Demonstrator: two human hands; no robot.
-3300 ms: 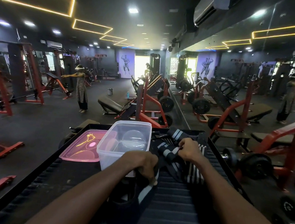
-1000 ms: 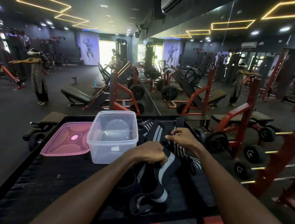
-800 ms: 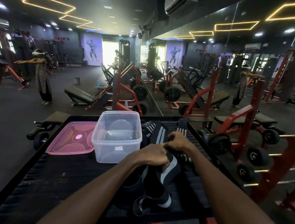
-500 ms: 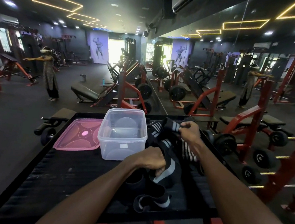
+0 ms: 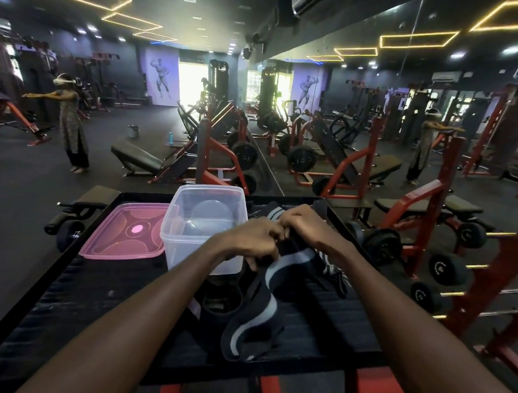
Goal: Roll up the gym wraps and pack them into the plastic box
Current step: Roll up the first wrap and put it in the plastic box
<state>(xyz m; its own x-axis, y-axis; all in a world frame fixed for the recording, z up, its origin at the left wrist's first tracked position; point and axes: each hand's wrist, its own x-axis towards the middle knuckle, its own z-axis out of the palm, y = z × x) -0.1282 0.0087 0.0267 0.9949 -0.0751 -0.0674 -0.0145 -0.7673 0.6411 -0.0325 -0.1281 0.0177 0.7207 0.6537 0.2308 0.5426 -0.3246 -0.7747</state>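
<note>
Right now both my hands meet over the black ribbed platform (image 5: 84,299), just to the right of the plastic box (image 5: 206,222). My left hand (image 5: 250,244) has its fingers curled down around the black gym wrap (image 5: 257,312), gripping it near its upper end. My right hand (image 5: 304,224) is curled too, knuckles up, pinching the same wrap just beyond the left; the two hands touch at the fingertips. What sits between the fingers is hidden, so I cannot tell whether a roll has formed there.

From my left hand the wrap hangs loose toward me as a wide black band with a pale grey stripe along its length. It twists once, and its lower end lies folded on the platform near the front edge. More wraps (image 5: 330,269), black with white stripes, lie in a heap under and beyond my right wrist, against the platform's right rim.

The plastic box is clear, rectangular with rounded corners, upright and open. It appears empty, though glare on its walls makes that hard to judge. Its pink translucent lid (image 5: 124,232) lies flat just beside it on the left, touching or nearly touching its wall.
</note>
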